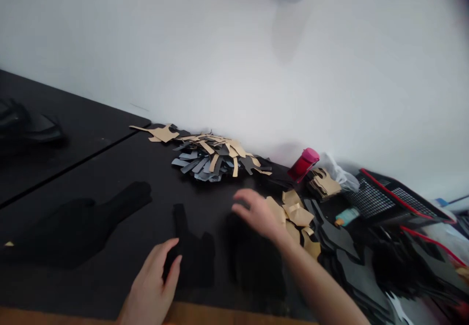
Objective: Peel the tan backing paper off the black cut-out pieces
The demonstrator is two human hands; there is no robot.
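My left hand is low over the black table, its thumb and fingers apart. Just right of its fingertips lies a flat black cut piece with a narrow strip pointing away from me. My right hand hovers palm down over the table, fingers loosely bent and apart, with nothing visible in them. Beneath it is a dark shape; I cannot tell whether it is a piece or a shadow. Beside my right wrist sit several tan cut pieces.
Against the wall stands a heap of tan and grey-blue cut pieces. Further right are a pink-lidded container, a black mesh basket with red edging, a small teal tube and stacked dark pieces. A table seam runs at left.
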